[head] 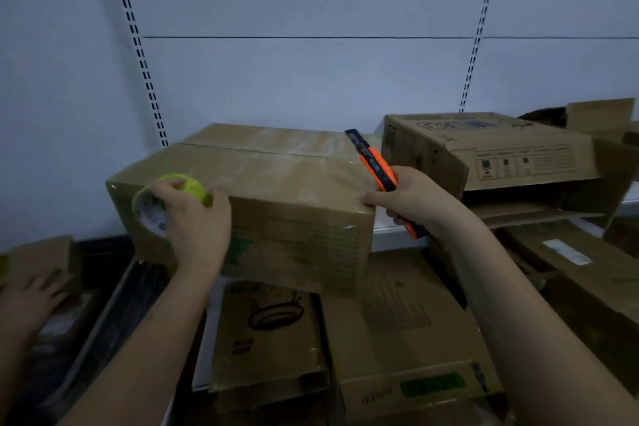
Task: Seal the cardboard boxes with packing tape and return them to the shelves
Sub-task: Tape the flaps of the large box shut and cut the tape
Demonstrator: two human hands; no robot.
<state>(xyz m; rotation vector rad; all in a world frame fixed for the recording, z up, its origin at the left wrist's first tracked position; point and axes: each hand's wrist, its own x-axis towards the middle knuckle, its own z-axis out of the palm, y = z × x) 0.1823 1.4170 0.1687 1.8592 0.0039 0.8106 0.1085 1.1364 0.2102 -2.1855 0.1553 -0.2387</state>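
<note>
The taped cardboard box (262,190) is steadied at the shelf's (390,230) front edge, the tape roll (162,204) gripped by the left hand (193,218) and the utility knife (377,169) by the right hand (411,197), seemingly for sliding it back

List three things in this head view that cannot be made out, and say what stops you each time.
1. Whether the cutter has its blade out: the tip is dark and blurred.
2. The print on the box front: too dim and small to read.
3. Whose hand lies at the left edge: blurred, and cut off by the frame.
4. The tape roll's free end: the left hand covers it.
</note>
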